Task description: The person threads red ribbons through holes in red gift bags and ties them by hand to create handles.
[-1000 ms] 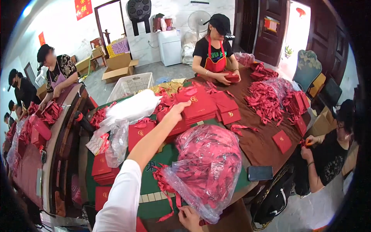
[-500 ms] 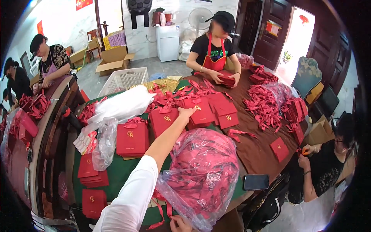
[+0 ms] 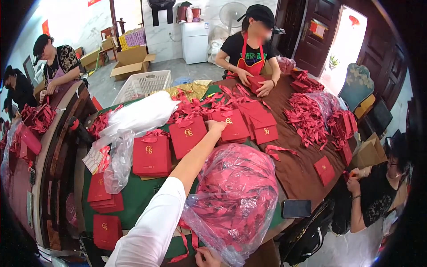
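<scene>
My left hand reaches across the table, with its fingers closed at the left edge of a red paper bag with a gold emblem. Just left of it lies another red bag, tilted on its stack. At the table's near edge my right hand, partly cut off by the frame, pinches a red ribbon. Beside it bulges a clear plastic sack full of red ribbons. More stacked red bags stand left of my white sleeve.
A phone lies by the right edge. Red ribbon bundles and a white plastic wrap are on the table. Across from me a person handles red bags; another person works at the right. A white crate stands behind.
The red bag left of my left hand has shifted left and tilted. The person opposite has lowered a red bag toward the table and raised their head. My right hand stays put.
</scene>
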A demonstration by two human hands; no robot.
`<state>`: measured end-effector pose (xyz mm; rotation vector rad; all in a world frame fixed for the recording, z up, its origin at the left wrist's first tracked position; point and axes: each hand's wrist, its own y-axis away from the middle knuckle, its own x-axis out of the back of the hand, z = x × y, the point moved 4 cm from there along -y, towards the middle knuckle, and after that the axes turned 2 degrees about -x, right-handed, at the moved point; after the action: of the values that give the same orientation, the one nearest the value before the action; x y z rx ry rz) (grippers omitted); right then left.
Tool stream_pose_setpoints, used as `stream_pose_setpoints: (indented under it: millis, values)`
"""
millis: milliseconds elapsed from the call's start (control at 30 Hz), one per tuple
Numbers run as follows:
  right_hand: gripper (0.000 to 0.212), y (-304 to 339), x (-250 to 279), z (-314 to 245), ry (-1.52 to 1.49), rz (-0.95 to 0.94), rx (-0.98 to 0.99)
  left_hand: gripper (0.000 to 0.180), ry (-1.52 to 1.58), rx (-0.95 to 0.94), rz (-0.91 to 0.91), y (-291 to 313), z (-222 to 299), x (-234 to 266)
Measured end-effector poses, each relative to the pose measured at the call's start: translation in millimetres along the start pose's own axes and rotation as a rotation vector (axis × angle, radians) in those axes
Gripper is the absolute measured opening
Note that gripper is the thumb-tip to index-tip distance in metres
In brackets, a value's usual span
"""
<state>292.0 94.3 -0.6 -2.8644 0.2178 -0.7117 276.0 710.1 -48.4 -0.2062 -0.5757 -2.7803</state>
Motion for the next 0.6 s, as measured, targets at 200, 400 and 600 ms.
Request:
stream_pose_setpoints:
  millis: [200,400,600]
  values:
    - [0.021,-8.8,9.4,-4.1,0.083,0.081,-0.021,0.065,-0.406,-0.311,0.318,108.7,27.3,-14.0]
    - [0.018,-11.7,7.5,-11.7,0.091,0.112,0.080,0.061,-0.665,-0.549,0.564,132.5,60.0,-3.0]
    - [0.015,-15.5,9.0,-1.2,0.038,0.140,0.133,0.078,-0.396,-0.792,0.109,205.1,72.9,23.8]
